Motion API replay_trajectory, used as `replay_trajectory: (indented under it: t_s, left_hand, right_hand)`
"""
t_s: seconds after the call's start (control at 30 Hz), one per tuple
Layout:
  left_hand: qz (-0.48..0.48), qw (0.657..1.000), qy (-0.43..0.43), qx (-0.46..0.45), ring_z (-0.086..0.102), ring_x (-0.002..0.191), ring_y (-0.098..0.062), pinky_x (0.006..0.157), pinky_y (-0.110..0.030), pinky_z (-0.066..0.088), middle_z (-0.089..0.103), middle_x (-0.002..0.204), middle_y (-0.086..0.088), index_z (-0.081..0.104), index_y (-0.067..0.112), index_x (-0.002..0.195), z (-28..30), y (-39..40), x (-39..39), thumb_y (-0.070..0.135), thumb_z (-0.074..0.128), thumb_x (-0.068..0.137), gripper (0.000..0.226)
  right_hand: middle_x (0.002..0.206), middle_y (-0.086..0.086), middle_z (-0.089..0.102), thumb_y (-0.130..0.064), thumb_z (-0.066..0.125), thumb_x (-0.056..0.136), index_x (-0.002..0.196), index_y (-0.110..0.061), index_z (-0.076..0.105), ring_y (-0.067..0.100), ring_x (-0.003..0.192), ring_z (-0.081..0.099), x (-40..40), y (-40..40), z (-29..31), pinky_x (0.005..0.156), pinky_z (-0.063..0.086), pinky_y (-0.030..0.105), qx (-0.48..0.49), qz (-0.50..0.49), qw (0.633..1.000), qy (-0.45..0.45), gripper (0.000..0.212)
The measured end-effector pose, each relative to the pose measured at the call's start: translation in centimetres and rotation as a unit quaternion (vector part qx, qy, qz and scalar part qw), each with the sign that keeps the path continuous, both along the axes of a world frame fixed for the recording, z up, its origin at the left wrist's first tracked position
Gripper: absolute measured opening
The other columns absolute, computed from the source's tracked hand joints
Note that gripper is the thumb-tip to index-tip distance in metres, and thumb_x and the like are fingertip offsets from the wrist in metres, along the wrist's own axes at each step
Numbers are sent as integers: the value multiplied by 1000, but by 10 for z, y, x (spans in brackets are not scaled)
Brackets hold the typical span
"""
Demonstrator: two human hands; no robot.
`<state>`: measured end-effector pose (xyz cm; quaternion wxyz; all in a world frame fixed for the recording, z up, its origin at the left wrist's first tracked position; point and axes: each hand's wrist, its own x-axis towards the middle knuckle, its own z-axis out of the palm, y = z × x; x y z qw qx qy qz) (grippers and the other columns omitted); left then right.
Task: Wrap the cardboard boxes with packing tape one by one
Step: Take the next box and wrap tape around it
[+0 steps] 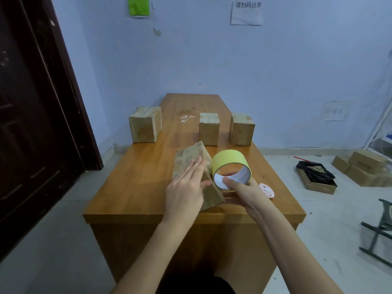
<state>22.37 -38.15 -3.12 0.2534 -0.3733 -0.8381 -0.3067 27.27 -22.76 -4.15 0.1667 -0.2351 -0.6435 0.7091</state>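
Far beyond the left hand [186, 185] and to its left, a taped cardboard box [145, 124] stands at the desk [135, 183] edge. The left hand lies flat, fingers straight, pressing on the upper face of the box in work [196, 175], which sits tilted on the near part of the desk, its long axis running from the near edge away toward the far boxes. Immediately right of that hand, touching the same box, is the yellow tape roll [232, 166], its open core facing the person. The right hand [239, 192] grips the roll, thumb hooked inside the core, fingers curled under the rim. Just right of the right hand lies a small pink cutter [267, 189], nearer to that hand than to the other. Beyond both hands, two more boxes [209, 128] [242, 129] stand side by side. Judgement: the coming pull of tape must run across the box, leftward from the roll, under the flat left hand
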Motion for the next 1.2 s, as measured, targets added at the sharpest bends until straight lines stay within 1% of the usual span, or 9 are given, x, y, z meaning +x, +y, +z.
replay_trajectory:
  t_s: [0.1, 0.2, 0.3, 0.43, 0.57, 0.73, 0.9, 1.07, 1.2]
  left_hand:
    - [-6, 998, -53, 40, 49, 125, -17, 93, -32, 44, 48, 139, 1, 46, 18, 137, -4, -5, -4, 23, 63, 86, 54]
    - [-40, 993, -92, 69, 47, 121, -11, 90, -19, 40, 46, 140, 5, 40, 23, 140, -3, -7, -5, 19, 61, 88, 56]
    - [-30, 996, -86, 25, 37, 131, -11, 99, -20, 34, 36, 146, 8, 40, 24, 141, -3, -10, -8, 21, 55, 93, 50]
    - [9, 998, -5, -69, 2, 143, -11, 111, -24, -5, 11, 157, 2, 21, 18, 148, -8, -14, -11, 25, 45, 96, 57]
    - [-14, 996, -23, -80, 4, 144, -11, 110, -22, -2, 12, 157, -2, 11, 14, 150, -14, -15, -12, 34, 43, 96, 66]
    - [-7, 997, -43, -68, 15, 142, -10, 109, -19, 6, 22, 154, -1, 21, 17, 148, -24, -25, -19, 51, 39, 93, 67]
    - [8, 997, -38, -64, 4, 135, -4, 107, -21, 4, 23, 153, -1, 27, 17, 147, -29, -29, -18, 50, 38, 93, 64]
    - [5, 996, -25, -80, -3, 129, -2, 105, -24, 3, 16, 154, 2, 23, 19, 147, -27, -30, -20, 53, 35, 93, 65]
    - [5, 996, -33, -86, 1, 138, -4, 107, -21, -2, 19, 155, 4, 27, 20, 146, -22, -25, -23, 59, 34, 91, 68]
  right_hand:
    - [88, 12, 63, -1, 62, 86, 84, -12, 58, 27, 77, 64, 0, 3, 5, 46, 54, 28, 30, -42, 999, 0, 12]
    - [91, 5, 59, -5, 55, 91, 87, -18, 55, 24, 86, 60, -3, 8, 17, 45, 52, 23, 145, -32, 989, -8, 13]
    - [93, 3, 58, -13, 50, 95, 94, -20, 51, 20, 83, 60, -6, 12, 31, 51, 55, 25, 298, -6, 953, -53, 7]
    - [86, 1, 58, -17, 52, 93, 94, -20, 50, 17, 71, 62, -10, 7, 38, 57, 59, 28, 406, 16, 909, -87, 3]
    - [75, -2, 55, -27, 56, 89, 86, -22, 48, 19, 70, 56, -14, 0, 40, 59, 49, 30, 477, 26, 871, -115, 10]
    - [81, -11, 56, -39, 66, 84, 93, -27, 49, 11, 75, 56, -19, -16, 38, 64, 51, 28, 465, 40, 880, -90, 23]
    - [86, 1, 56, -16, 53, 92, 97, -15, 48, 18, 77, 55, -29, -18, 46, 67, 53, 32, 522, 42, 843, -124, 8]
    - [94, 7, 58, -5, 52, 92, 93, -16, 51, 20, 82, 60, -14, 4, 49, 49, 53, 20, 311, 49, 946, -71, 11]
    - [94, 3, 58, -19, 60, 91, 103, -15, 50, 18, 81, 62, -18, 2, 35, 61, 59, 31, 341, 12, 937, -72, 16]
